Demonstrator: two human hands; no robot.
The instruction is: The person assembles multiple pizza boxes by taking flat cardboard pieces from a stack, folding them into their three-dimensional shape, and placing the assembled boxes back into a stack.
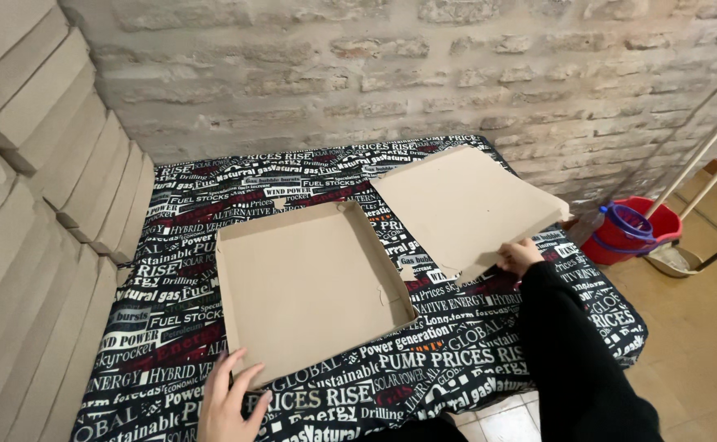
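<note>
head view: one open brown cardboard box (305,286) under the spread-fingered left hand (229,403), one flat cardboard sheet (466,206) pinched by the right hand (520,255), on one printed tablecloth (170,327).

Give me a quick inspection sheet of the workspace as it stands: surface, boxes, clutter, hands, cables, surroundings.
Surface: table under black cloth printed with text.
Job's things: open folded cardboard box; flat cardboard sheet beside it.
Clutter: nothing seen.
Hands: left hand at the box's near corner; right hand gripping the sheet's edge.
Cables: nothing seen.
Surroundings: stacked boxes left; brick wall; red mop bucket right.
</note>
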